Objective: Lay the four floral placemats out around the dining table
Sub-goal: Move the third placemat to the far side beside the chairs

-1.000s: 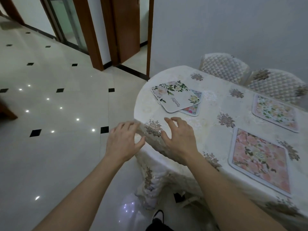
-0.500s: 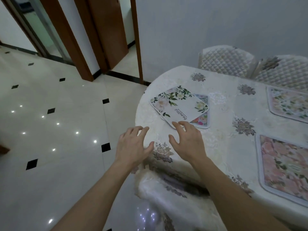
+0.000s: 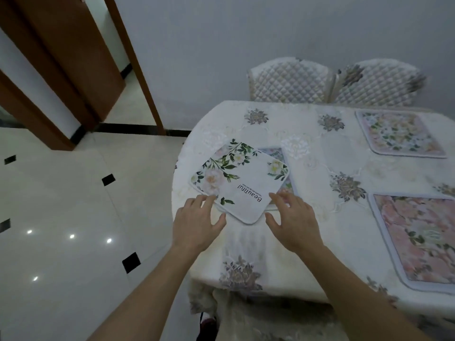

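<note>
- Dining table [image 3: 344, 242]: two mats already lie flat on the right, the pink placemat [image 3: 418, 237] near, the pale placemat [image 3: 398, 134] far.
- White placemat [image 3: 243, 178] lies askew on the fourth mat [image 3: 274, 152] at the rounded end.
- Left hand [image 3: 197, 222] and right hand [image 3: 293, 217], fingers spread and holding nothing, have advanced from the table's edge to the white mat's near corner; lifting it is likely next.

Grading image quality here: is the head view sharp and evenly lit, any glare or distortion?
Head view: dim, cool, fairly even light; small glare spots on the glossy floor; door frame leans from the wide lens; print on the white placemat is readable; the pink placemat at the right edge looks soft.
</note>
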Available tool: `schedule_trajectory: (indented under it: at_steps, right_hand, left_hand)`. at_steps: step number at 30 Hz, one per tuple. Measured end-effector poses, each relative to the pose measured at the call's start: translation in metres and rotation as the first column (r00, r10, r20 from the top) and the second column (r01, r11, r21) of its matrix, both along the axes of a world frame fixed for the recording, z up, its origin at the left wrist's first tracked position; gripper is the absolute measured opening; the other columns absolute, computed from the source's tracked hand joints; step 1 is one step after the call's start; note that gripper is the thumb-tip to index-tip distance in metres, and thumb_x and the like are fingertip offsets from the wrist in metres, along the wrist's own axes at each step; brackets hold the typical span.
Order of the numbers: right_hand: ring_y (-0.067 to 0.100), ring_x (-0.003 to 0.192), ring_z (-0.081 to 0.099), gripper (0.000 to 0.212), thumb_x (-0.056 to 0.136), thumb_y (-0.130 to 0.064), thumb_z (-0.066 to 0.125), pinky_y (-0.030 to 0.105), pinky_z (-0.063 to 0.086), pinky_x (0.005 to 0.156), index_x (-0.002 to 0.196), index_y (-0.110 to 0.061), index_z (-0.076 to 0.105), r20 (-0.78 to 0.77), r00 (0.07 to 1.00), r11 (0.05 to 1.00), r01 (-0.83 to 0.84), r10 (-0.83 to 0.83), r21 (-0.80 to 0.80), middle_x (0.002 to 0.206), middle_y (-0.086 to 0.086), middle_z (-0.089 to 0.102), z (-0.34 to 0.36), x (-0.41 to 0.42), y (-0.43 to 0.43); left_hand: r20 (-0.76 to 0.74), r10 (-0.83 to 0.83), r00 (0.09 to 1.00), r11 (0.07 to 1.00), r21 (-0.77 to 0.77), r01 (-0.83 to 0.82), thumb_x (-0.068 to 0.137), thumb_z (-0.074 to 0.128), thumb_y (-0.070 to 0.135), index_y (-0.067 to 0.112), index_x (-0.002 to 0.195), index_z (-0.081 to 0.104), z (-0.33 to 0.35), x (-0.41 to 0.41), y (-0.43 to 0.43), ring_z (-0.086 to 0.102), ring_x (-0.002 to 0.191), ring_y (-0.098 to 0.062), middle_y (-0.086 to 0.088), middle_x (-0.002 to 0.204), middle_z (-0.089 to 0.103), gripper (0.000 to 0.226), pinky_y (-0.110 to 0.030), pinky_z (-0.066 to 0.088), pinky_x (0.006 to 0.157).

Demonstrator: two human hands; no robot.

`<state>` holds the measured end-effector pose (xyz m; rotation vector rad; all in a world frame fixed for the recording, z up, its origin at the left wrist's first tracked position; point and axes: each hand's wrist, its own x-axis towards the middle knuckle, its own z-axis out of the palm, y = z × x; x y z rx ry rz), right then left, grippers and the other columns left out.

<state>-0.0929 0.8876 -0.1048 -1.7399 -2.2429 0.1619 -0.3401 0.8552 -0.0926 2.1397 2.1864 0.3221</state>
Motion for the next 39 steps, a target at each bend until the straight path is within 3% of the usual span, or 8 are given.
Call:
schedule_trajectory:
  at_steps: [5, 9, 12, 21, 28, 31, 34, 39]
  right_hand:
    - [0.027, 0.109, 0.060, 0.051, 0.084, -0.046, 0.055, 0.043, 0.047, 0.090, 0.130, -0.024, 0.057, 0.033, 0.990, 0.989, 0.140, -0.139, -0.051, 0.121, 0.003, 0.062, -0.016, -0.011, 0.036]
    - [0.027, 0.097, 0.063, 0.049, 0.083, -0.045, 0.051, 0.041, 0.050, 0.080, 0.126, -0.021, 0.061, 0.055, 0.973, 0.973, 0.227, -0.225, -0.041, 0.110, 0.002, 0.065, -0.033, -0.016, 0.067]
    - [0.029, 0.093, 0.063, 0.052, 0.083, -0.045, 0.048, 0.042, 0.052, 0.074, 0.125, -0.019, 0.061, 0.092, 0.954, 0.954, 0.291, -0.284, -0.074, 0.107, 0.004, 0.067, -0.046, -0.021, 0.089]
    - [0.031, 0.094, 0.060, 0.052, 0.089, -0.044, 0.049, 0.040, 0.050, 0.072, 0.133, -0.016, 0.051, 0.186, 0.888, 0.863, 0.454, -0.420, -0.221, 0.112, 0.009, 0.062, -0.084, -0.029, 0.125]
    - [0.031, 0.082, 0.059, 0.042, 0.086, -0.045, 0.053, 0.036, 0.044, 0.058, 0.104, -0.007, 0.057, 0.234, 0.842, 0.809, 0.534, -0.485, -0.246, 0.094, 0.011, 0.061, -0.097, -0.038, 0.134]
    - [0.029, 0.095, 0.059, 0.046, 0.090, -0.051, 0.051, 0.035, 0.043, 0.066, 0.107, -0.008, 0.054, 0.151, 0.785, 0.718, 0.613, -0.601, -0.328, 0.103, 0.008, 0.059, -0.099, -0.042, 0.140]
    - [0.029, 0.099, 0.060, 0.051, 0.086, -0.054, 0.059, 0.034, 0.044, 0.070, 0.109, -0.008, 0.053, -0.024, 0.688, 0.619, 0.638, -0.726, -0.458, 0.106, 0.008, 0.059, -0.104, -0.044, 0.149]
    - [0.031, 0.103, 0.061, 0.052, 0.082, -0.049, 0.065, 0.044, 0.053, 0.084, 0.113, -0.008, 0.060, -0.219, 0.591, 0.597, 0.579, -0.776, -0.555, 0.109, 0.010, 0.065, -0.109, -0.044, 0.158]
  left_hand:
    - [0.043, -0.084, 0.996, 0.996, -0.037, 0.086, 0.082, 0.039, 0.058, 0.018, 0.122, 0.062, -0.030, -0.029, 0.076, 0.061, 0.100, -0.029, -0.005, 0.116, 0.066, 0.061, -0.041, 0.051, 0.073]
    - [0.065, -0.083, 0.994, 0.994, -0.063, 0.087, 0.082, 0.042, 0.057, 0.020, 0.121, 0.061, -0.050, -0.043, 0.139, 0.059, 0.097, -0.028, -0.005, 0.115, 0.065, 0.057, -0.040, 0.049, 0.076]
    - [0.081, -0.072, 0.994, 0.989, -0.121, 0.082, 0.086, 0.053, 0.053, 0.021, 0.127, 0.056, -0.065, -0.051, 0.179, 0.056, 0.105, -0.026, -0.005, 0.124, 0.060, 0.052, -0.040, 0.048, 0.084]
    - [0.123, 0.026, 0.992, 0.974, -0.226, 0.003, 0.081, 0.055, 0.061, 0.022, 0.127, 0.051, -0.099, -0.053, 0.251, 0.044, 0.116, -0.029, -0.007, 0.128, 0.047, 0.061, -0.044, 0.045, 0.085]
    - [0.101, 0.050, 0.994, 0.973, -0.227, -0.026, 0.080, 0.056, 0.067, 0.017, 0.133, 0.045, -0.110, -0.055, 0.273, 0.046, 0.116, -0.033, -0.013, 0.127, 0.049, 0.074, -0.048, 0.048, 0.085]
    - [0.150, 0.088, 0.985, 0.965, -0.258, -0.047, 0.081, 0.059, 0.063, 0.010, 0.137, 0.042, -0.110, -0.058, 0.279, 0.048, 0.115, -0.034, -0.016, 0.127, 0.049, 0.078, -0.045, 0.046, 0.084]
    - [0.277, 0.120, 0.953, 0.961, -0.272, -0.042, 0.084, 0.062, 0.054, 0.008, 0.128, 0.044, -0.108, -0.058, 0.279, 0.053, 0.103, -0.032, -0.012, 0.117, 0.051, 0.065, -0.038, 0.042, 0.076]
    - [0.417, 0.170, 0.893, 0.958, -0.281, -0.052, 0.092, 0.056, 0.044, 0.013, 0.103, 0.041, -0.108, -0.058, 0.273, 0.056, 0.077, -0.028, -0.006, 0.087, 0.057, 0.037, -0.037, 0.043, 0.063]
